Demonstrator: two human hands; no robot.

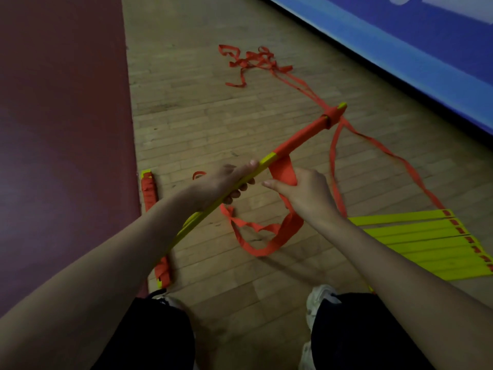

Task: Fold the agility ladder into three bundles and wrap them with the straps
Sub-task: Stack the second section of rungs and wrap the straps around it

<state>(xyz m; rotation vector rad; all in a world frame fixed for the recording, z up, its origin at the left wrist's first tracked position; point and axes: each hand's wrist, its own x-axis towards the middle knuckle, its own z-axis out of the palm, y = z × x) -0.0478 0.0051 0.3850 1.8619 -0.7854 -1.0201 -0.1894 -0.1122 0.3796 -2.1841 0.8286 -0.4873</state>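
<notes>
I'm watching the left hand [226,182] gripping a bundle of flat yellow plastic rungs [268,159], tilted above the wooden plank floor [200,116]. The right hand [306,193] is pinching the orange fabric strap [284,172] just beside it.

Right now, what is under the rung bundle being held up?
Wood floor and a loose loop of red strap. The left forearm covers the middle of an already wrapped bundle lying beneath its near end.
</notes>
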